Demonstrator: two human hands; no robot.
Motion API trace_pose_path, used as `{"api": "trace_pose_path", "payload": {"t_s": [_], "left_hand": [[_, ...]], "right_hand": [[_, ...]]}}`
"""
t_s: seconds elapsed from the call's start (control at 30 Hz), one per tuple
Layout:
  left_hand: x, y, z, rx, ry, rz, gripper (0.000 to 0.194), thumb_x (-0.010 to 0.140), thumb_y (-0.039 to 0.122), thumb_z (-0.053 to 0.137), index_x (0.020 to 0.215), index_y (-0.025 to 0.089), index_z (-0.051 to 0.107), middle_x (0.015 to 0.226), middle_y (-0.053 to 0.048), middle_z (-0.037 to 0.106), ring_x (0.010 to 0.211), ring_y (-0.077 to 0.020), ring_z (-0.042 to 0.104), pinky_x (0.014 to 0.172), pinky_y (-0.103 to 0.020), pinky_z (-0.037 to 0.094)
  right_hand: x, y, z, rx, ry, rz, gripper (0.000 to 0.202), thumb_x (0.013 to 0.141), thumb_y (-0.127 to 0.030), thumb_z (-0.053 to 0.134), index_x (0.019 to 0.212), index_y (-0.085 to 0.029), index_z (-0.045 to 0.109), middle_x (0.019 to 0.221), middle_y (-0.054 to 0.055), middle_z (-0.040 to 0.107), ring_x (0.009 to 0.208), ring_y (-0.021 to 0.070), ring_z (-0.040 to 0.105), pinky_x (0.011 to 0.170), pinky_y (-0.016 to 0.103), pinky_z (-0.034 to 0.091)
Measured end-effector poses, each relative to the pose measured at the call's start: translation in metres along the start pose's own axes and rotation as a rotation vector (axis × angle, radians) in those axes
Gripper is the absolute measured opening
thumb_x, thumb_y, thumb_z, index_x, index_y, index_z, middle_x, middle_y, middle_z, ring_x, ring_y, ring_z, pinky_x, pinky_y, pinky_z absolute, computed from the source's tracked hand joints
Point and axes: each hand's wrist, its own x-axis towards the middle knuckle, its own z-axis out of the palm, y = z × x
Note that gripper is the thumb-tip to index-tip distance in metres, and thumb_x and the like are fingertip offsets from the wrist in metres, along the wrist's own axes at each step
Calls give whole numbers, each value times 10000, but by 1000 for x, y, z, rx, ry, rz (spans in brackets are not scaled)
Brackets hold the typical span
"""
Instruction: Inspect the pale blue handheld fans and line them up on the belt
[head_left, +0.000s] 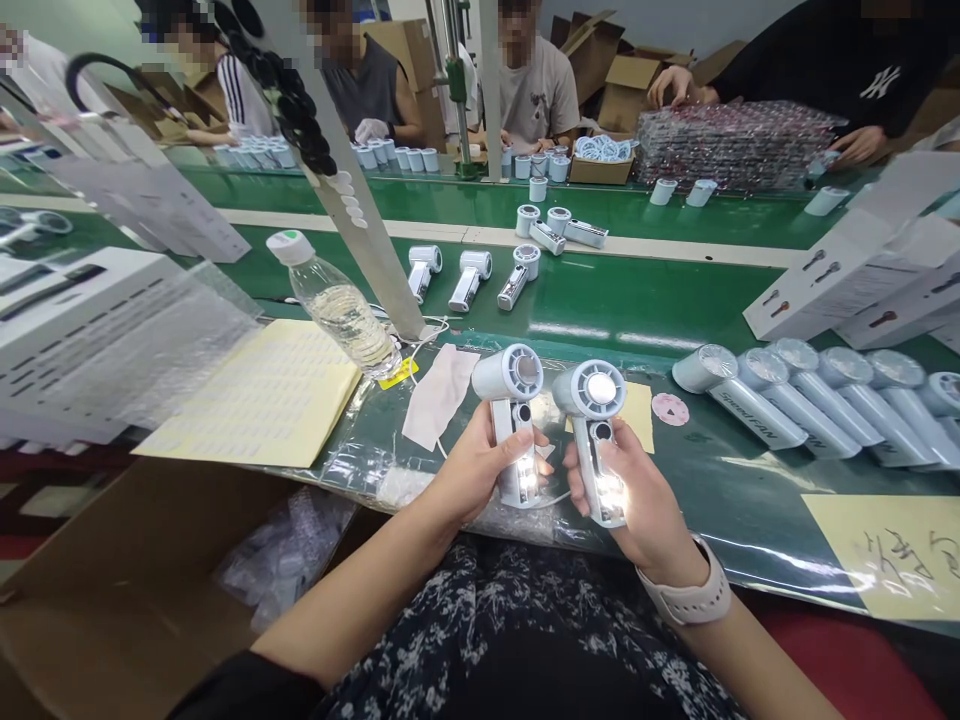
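**Two Handheld Fans Held at a Green Conveyor Station**

**Work surface.** The station is a green conveyor belt (660,290) with a pale stripe running along it. The near edge is covered by a clear plastic sheet (742,520). Lying on this edge are a yellow label sheet (270,395), a tilted water bottle (341,312), a white cloth (439,392) and a round pink sticker (670,408). A row of fans wrapped in clear film (817,405) lies to the right, touching one another. More loose fans (469,278) lie further out on the belt, well apart from the hands. An open cardboard carton (112,590) stands at lower left.

**Room.** Other people sit on the far side of the belt, among cardboard boxes (626,90). A stack of clear trays (731,145) stands at upper right under one person's hands.

**Hands.** The left hand (469,475) is closed around the grip of the left fan (514,420). The right hand (637,490) is closed around the grip of the right fan (596,435). Both fans are upright, just beside each other above the near edge, with a bright light showing on each grip. The right wrist carries a pale watch strap (686,598).

**Readable markings.**
- "Speed FAN" on the nearest wrapped fan.
- White product cartons (840,275) at right show small fan pictures; their text is too small to read.
- A yellow note (892,550) at lower right bears handwriting, not legible.
- An "NY" emblem on a black shirt (881,80).
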Motion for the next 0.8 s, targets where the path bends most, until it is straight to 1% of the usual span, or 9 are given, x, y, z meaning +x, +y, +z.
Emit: {"api": "trace_pose_path", "payload": {"t_s": [0.17, 0.23, 0.3, 0.37, 0.47, 0.57, 0.67, 0.73, 0.8], "left_hand": [[0, 0, 2, -58, 64, -4, 611, 682, 620, 765, 1037, 199, 499, 864, -65, 723, 607, -190, 670, 540, -300, 513], [2, -4, 2, -152, 38, -25, 643, 705, 696, 695, 1035, 156, 583, 935, -118, 741, 706, -218, 699, 634, -330, 550], [4, -10, 1, -281, -40, -68, 697, 719, 739, 643, 1048, 124, 652, 1008, -156, 744, 896, -269, 710, 809, -372, 562], [5, -16, -2, -376, -130, -125, 711, 733, 752, 612, 1056, 123, 683, 1036, -167, 747, 1054, -314, 680, 938, -416, 530], [3, -17, -11, -411, -180, -137, 712, 737, 768, 582, 1044, 136, 696, 1011, -148, 757, 1112, -343, 659, 980, -457, 516], [-4, -7, -28, -421, -125, -42, 698, 727, 784, 569, 1007, 157, 697, 959, -112, 757, 1090, -328, 670, 960, -443, 535], [-15, 6, -47, -429, 3, 100, 590, 727, 744, 615, 894, 182, 684, 832, -56, 725, 1027, -289, 688, 878, -386, 574], [-25, 11, -58, -413, 91, 158, 555, 721, 728, 639, 849, 189, 672, 783, -32, 694, 975, -268, 696, 802, -350, 591], [-37, 13, -66, -394, 136, 155, 581, 699, 756, 635, 815, 187, 667, 776, -37, 686, 946, -272, 699, 752, -345, 594]], "right_hand": [[1, -2, -1, 108, -17, 81, 369, 843, -522, 660, 1037, -218, 584, 772, 19, 677, 550, 140, 595, 467, 254, 486], [0, 1, 1, 105, 27, 106, 398, 847, -570, 639, 986, -197, 626, 822, 46, 697, 637, 164, 635, 564, 286, 535], [1, 6, 5, 40, 90, 87, 417, 842, -588, 639, 999, -201, 650, 899, 60, 715, 747, 193, 658, 673, 320, 556], [3, 10, 9, -127, 98, 11, 403, 853, -573, 630, 1045, -219, 656, 944, 56, 717, 816, 207, 653, 745, 346, 548], [13, 5, 13, -593, -85, -113, 308, 909, -488, 554, 918, -204, 673, 796, 44, 700, 750, 206, 641, 726, 355, 527], [36, -11, 18, -928, -249, -189, 313, 934, -346, 469, 723, -197, 646, 653, 34, 663, 635, 192, 621, 631, 337, 501], [71, -18, 36, -1031, -185, -307, 238, 899, -211, 480, 754, -213, 670, 773, 50, 691, 748, 211, 616, 743, 380, 480], [96, -9, 57, -1090, -184, -380, 211, 864, -144, 509, 791, -219, 692, 871, 65, 696, 859, 234, 602, 834, 405, 450], [120, 8, 80, -1130, -217, -426, 212, 849, -119, 522, 820, -214, 710, 936, 82, 684, 928, 254, 589, 872, 411, 436]]}}
